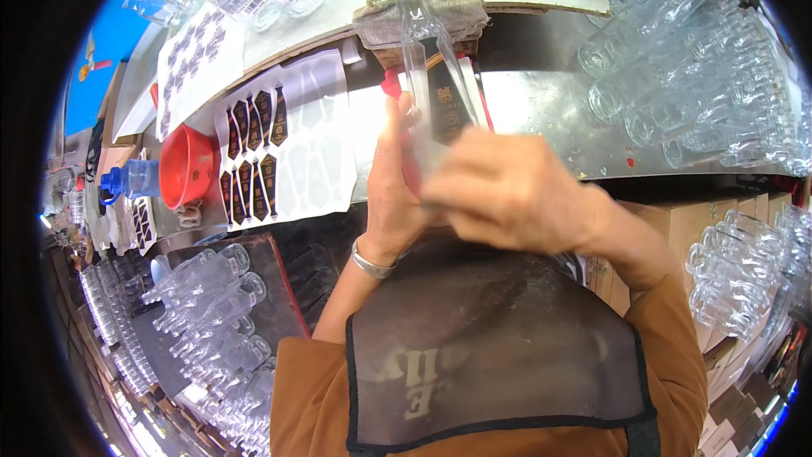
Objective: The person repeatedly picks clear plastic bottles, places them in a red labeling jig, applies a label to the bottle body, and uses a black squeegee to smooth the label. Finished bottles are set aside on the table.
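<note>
A clear glass bottle (414,21) lies with its neck pointing away from me, resting on a folded grey cloth pad (465,13). A dark label with gold print (446,93) sits on its body. My left hand (391,178) is closed around the bottle's near left side. Over the bottle's lower end is my right hand (507,190), blurred by motion, its fingers curled together. A pale edge shows at its fingertips, but what it grips cannot be made out. Something red lies beneath the bottle, partly hidden.
Left of the bottle lies a sheet of dark labels (258,152), partly used. Beside it stand a red plastic bowl (188,167) and a blue-capped bottle (135,179). Clear glass bottles crowd the right of the bench (677,76), the lower left (211,313) and the cardboard boxes (677,228).
</note>
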A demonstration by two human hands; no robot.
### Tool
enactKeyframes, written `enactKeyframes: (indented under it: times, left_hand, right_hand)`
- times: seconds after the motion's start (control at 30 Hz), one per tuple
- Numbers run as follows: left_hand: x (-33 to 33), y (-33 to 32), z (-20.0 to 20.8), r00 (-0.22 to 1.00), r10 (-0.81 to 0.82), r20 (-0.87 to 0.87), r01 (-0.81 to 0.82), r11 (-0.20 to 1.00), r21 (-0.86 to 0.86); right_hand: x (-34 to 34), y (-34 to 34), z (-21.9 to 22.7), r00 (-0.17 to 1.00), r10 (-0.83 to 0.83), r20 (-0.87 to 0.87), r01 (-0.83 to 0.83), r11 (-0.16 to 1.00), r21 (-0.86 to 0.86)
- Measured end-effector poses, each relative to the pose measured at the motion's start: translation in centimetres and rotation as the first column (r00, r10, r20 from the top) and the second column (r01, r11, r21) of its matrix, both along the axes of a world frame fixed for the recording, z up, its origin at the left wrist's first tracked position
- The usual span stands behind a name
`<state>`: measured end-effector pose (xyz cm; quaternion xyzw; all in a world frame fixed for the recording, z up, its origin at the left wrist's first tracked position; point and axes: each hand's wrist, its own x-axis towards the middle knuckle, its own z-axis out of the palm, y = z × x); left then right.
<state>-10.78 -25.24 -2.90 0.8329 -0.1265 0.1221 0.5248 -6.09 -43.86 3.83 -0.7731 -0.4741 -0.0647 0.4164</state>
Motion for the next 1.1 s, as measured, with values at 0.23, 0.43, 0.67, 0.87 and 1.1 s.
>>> enactKeyframes:
  times: [0.23,0.43,0.67,0.87,1.1]
  left_hand:
    - [0.2,-0.3,0.0,0.999,0.025,-0.035,-0.025,1.000,0.004]
    - [0.0,-0.5,0.2,0.999,0.031,-0.040,-0.030,0.999,0.018]
    - [-0.2,-0.2,0.2,0.997,0.038,-0.072,-0.036,0.999,0.025]
    - [0.1,-0.5,0.2,0.999,0.021,-0.045,-0.020,1.000,0.017]
    - [0.1,-1.6,0.5,0.987,0.097,0.129,-0.130,0.954,0.270]
  right_hand:
    - [9.7,0.6,1.5,0.968,-0.241,-0.071,0.246,0.966,0.081]
    - [10.9,0.7,1.8,0.889,-0.434,0.145,0.440,0.898,-0.010]
    - [5.5,0.1,1.0,0.997,0.065,-0.040,-0.067,0.996,-0.051]
    - [9.3,-1.3,-0.7,0.954,-0.260,-0.148,0.279,0.952,0.128]
    - [-1.1,-4.5,-1.8,0.852,0.025,-0.523,0.014,0.997,0.070]
